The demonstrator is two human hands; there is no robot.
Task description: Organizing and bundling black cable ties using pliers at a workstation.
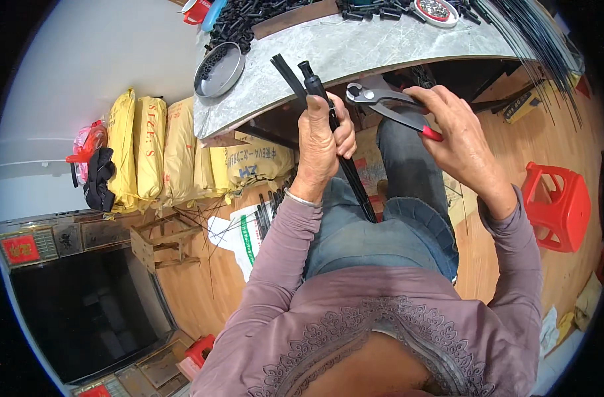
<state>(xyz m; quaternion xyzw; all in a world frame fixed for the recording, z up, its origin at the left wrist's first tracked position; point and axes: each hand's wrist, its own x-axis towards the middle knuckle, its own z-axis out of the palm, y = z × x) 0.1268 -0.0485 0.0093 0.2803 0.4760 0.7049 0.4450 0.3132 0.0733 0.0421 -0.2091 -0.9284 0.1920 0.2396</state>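
My left hand point(320, 142) is wrapped round a bundle of thin black rods point(357, 184), which runs down across my lap. A black tubular fitting point(313, 81) sticks up out of the same grip, beside the rods' upper ends. In my right hand point(459, 132) is a pair of cutting pliers point(398, 109) with dark metal arms and red grips. The plier head points left, a short way to the right of the rods, and does not touch them. Whether the jaws are fully closed is too small to tell.
Ahead stands a grey marble-patterned table point(381, 43), bearing a heap of black fittings point(269, 16), a round grey dish point(220, 69) and a white dish of small metal pieces point(436, 9). Long black rods point(540, 40) overhang its right end. A red stool point(558, 208) stands right, yellow sacks point(150, 145) left.
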